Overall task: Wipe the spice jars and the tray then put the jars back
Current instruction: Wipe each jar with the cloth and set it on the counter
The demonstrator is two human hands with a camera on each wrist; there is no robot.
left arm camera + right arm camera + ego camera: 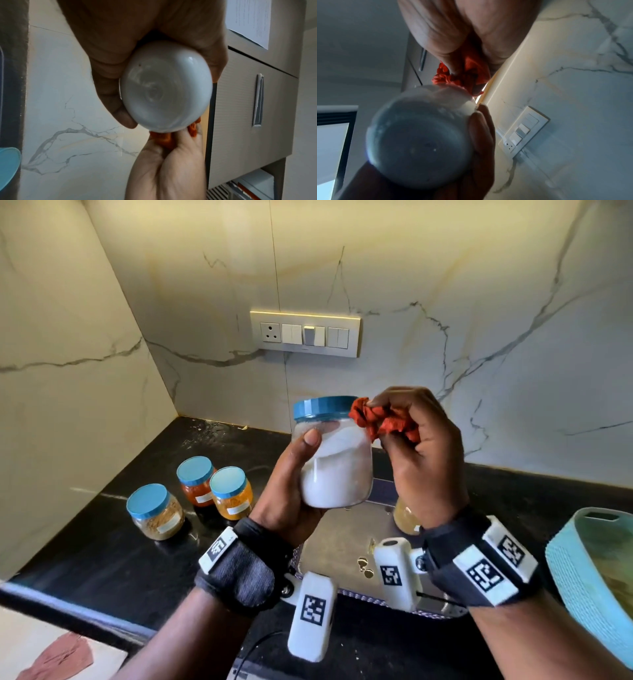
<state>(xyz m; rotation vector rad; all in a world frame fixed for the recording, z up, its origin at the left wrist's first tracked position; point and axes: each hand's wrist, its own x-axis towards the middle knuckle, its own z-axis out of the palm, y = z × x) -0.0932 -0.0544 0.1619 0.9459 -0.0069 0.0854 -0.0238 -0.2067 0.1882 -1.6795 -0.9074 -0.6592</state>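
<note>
While the left hand (291, 494) grips it upright above the tray (339, 546), thumb across the front and fingers curled behind, the white-powder jar (337, 463), blue lid, sits mid-air approx. centre of view. Right hand (421, 453): fingers curled tight on a bunched orange cloth (383, 419), cloth pressed to jar's upper right side just below the lid. Tray: metal, flat on black surface (102, 559), partly hidden by hands; one jar w/ yellowish contents (406, 517) stands on it behind the right wrist. Off-tray, left on the surface: 3 blue-lidded jars, brown powder jar (156, 511) nearest, red powder jar (196, 481) and yellow powder jar (232, 493) touching each other behind it. Light-blue basket (582, 587) at right edge. Switch plate (305, 333) on marble wall.
</note>
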